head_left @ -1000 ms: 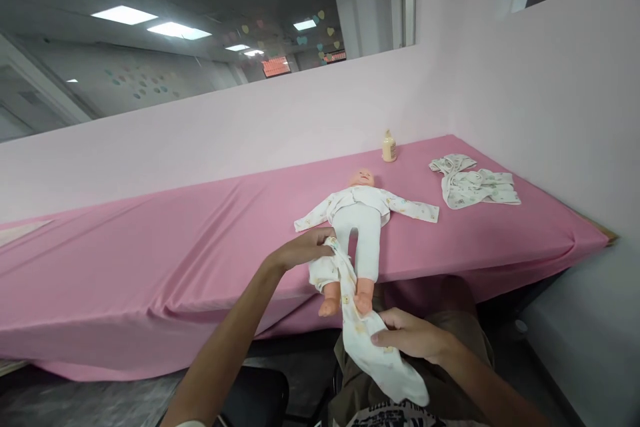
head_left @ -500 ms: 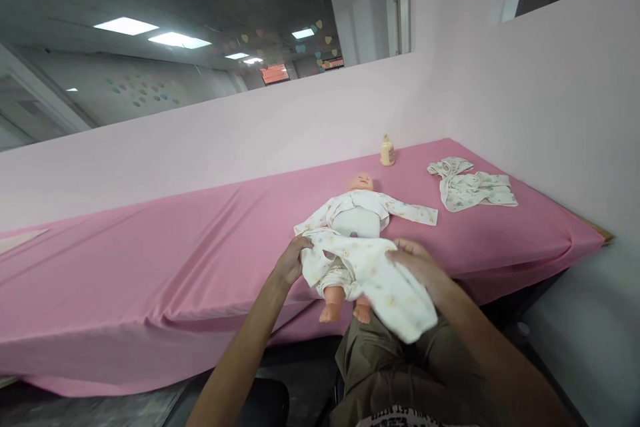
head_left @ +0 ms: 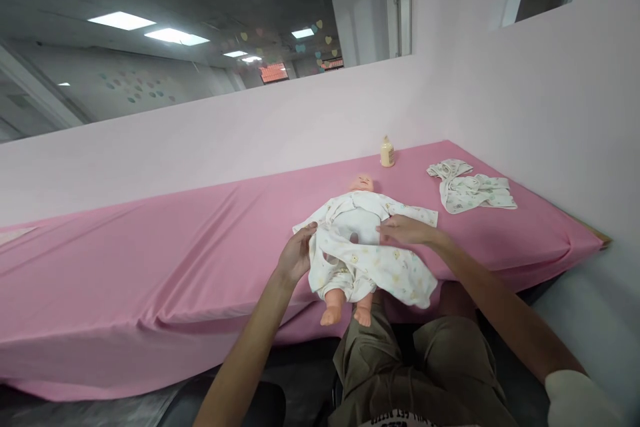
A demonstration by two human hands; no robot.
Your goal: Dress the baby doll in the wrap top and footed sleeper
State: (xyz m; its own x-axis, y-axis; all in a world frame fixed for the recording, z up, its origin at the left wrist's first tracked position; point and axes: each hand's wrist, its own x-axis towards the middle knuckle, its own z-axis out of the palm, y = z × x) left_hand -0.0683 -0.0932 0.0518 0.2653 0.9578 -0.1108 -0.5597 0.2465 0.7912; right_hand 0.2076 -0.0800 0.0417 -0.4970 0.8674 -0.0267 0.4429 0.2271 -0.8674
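A baby doll (head_left: 362, 182) lies on its back, head toward the wall and feet toward me. Its long-sleeved printed top (head_left: 345, 202) is spread at the sides, baring the white torso. White printed baby pants (head_left: 350, 257) lie across its lower body, with one leg spread out to the right. My left hand (head_left: 296, 253) is closed on the left edge of the pants. At the right side of the doll's torso is my right hand (head_left: 407, 229), fingers together. What its fingertips pinch, if anything, is hidden.
A pump bottle (head_left: 387, 152) stands near the wall behind the doll. More printed baby clothing (head_left: 473, 188) lies at the right of the table, which has a pink cloth (head_left: 210, 247). My knees (head_left: 450, 347) are below the front edge.
My right hand has let go of the pants and moved up to the doll's torso. The freed pant leg has dropped onto the right side. My left hand keeps its hold, slightly higher.
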